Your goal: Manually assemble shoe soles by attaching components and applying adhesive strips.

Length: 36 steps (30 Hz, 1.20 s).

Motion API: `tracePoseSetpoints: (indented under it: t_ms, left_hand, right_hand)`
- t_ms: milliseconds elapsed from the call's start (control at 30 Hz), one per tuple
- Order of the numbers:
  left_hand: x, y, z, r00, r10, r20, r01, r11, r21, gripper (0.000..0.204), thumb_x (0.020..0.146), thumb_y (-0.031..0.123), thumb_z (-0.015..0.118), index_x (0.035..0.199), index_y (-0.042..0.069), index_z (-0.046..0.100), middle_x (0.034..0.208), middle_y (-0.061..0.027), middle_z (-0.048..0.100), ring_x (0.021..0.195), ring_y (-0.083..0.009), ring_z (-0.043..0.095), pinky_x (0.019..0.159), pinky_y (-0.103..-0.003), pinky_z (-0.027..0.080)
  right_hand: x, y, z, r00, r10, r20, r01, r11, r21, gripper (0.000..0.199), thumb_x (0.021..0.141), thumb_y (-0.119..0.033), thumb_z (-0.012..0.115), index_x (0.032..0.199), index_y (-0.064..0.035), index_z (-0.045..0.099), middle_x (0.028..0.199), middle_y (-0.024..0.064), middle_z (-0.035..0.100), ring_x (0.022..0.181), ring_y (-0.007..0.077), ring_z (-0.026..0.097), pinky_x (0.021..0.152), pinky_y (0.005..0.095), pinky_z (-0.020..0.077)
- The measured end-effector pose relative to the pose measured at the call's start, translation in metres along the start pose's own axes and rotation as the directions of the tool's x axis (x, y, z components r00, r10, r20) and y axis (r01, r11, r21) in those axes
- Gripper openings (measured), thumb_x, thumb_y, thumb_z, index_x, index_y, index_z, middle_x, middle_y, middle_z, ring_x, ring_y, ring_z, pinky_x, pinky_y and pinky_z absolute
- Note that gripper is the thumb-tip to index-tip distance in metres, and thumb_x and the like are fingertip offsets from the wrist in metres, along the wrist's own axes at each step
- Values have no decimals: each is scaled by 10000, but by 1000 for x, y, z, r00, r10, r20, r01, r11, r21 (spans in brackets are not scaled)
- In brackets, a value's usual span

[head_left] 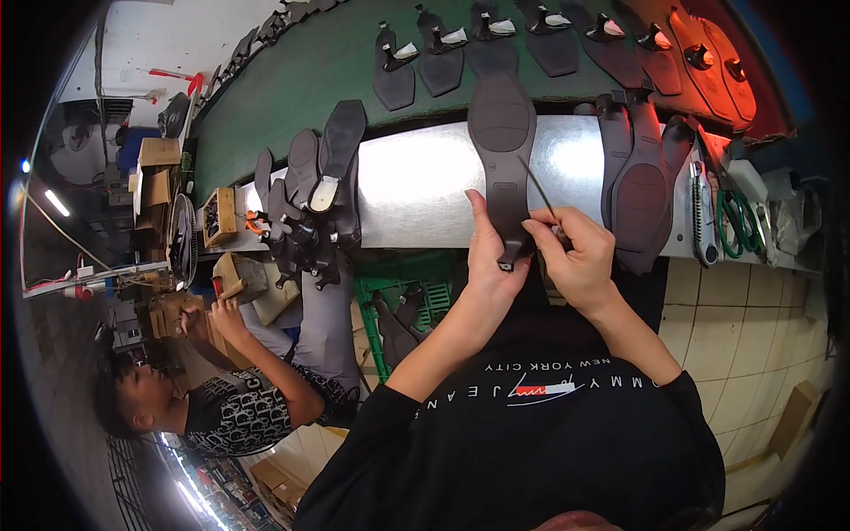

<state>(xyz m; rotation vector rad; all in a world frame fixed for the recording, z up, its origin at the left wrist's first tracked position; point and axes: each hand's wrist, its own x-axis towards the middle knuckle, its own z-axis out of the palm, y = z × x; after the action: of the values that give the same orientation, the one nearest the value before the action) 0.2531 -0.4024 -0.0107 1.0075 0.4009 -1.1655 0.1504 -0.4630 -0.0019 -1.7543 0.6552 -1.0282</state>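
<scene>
A dark brown sandal sole [502, 124] stands out over the metal bench strip, its underside toward me. My left hand [490, 257] is closed around its narrow lower end, the thumb along the left edge. My right hand [580, 257] pinches a thin awl [538, 188], whose handle is mostly hidden in the fingers. The awl's tip lies close to the sole's right side near the middle; I cannot tell whether it touches. To the right lie several stacked soles [639, 199], and to the left a cluster of soles [341, 146] with straps.
Sandals with white-lined straps [491, 31] line the green tabletop [292, 84]. Green-handled scissors [737, 217] and a cutter knife [704, 217] lie at the right. A green crate [436, 305] holding dark pieces stands below the bench. A co-worker [239, 389] sits at left.
</scene>
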Motion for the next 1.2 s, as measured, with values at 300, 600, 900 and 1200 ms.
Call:
tracePoseSetpoints:
  t_ms: [300, 600, 900, 1200]
  left_hand:
    - [-8, 4, -12, 958, 194, 212, -212, 975, 66, 537, 1000, 500, 360, 1027, 28, 614, 960, -54, 658, 818, -143, 630, 753, -282, 507]
    - [-33, 43, -36, 706, 625, 332, -697, 697, 169, 156, 894, 121, 663, 973, -10, 697, 887, -38, 680, 817, -85, 609, 753, -230, 474]
    - [-46, 259, -119, 417, 896, 148, -561, 126, 818, 324, 919, 270, 613, 1043, -17, 698, 1055, -154, 669, 943, -199, 630, 838, -282, 464]
    - [39, 261, -15, 191, 864, 465, -466, -338, 818, 474, 806, 348, 698, 1181, 62, 647, 1340, -239, 503, 1236, -337, 506, 1007, -390, 407]
  right_hand:
    - [12, -4, -15, 934, 128, 332, -161, 984, 74, 86, 827, -18, 634, 819, 13, 554, 643, 52, 530, 554, 93, 515, 483, 274, 381]
    - [23, -22, -1, 802, 279, 527, -494, 807, 324, 119, 892, -67, 597, 990, -11, 558, 690, -57, 488, 586, 8, 419, 523, 173, 330]
    - [48, -6, -50, 877, 331, 348, -430, 864, 262, 356, 934, -48, 488, 1287, -14, 498, 915, 0, 508, 596, 10, 412, 507, 158, 336]
    - [68, 40, -103, 989, 148, 3, -143, 962, -233, 318, 932, -16, 479, 1235, -2, 575, 871, 40, 517, 665, 94, 464, 578, 230, 376]
